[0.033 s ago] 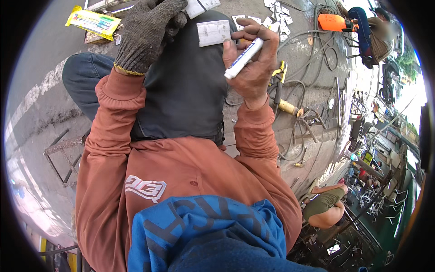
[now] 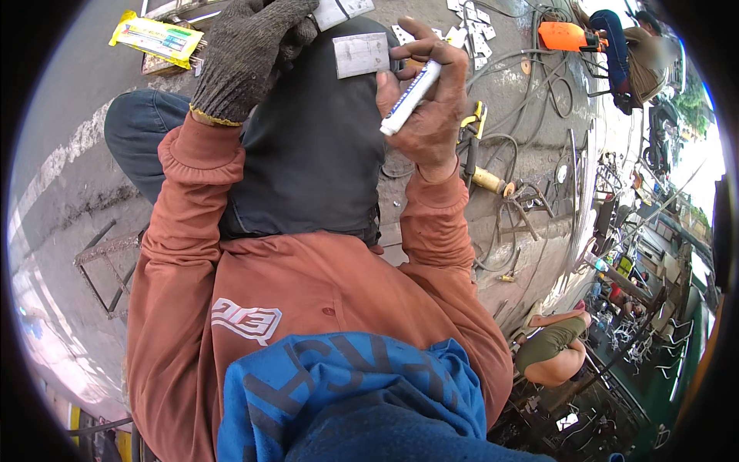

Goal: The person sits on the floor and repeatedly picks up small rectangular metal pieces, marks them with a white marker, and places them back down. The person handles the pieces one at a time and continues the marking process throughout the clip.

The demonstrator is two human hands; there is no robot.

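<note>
The right hand is bare and closed around a white marker, which slants across the palm, its lower end toward the lap. Right by that hand's thumb and fingertips is a pale square plate, over the dark cloth on the person's lap, with faint marks on its face. The left hand wears a dark knitted glove with a yellow edge at the wrist; its fingers are bent, and a second pale plate meets them at the top rim. The view is cut off there, so I cannot tell whether that hand grips it.

Beyond the right hand, small white pieces with holes lie on the ground, near looping cables and an orange container. A yellow packet lies to the left of the glove. Another person sits at upper right.
</note>
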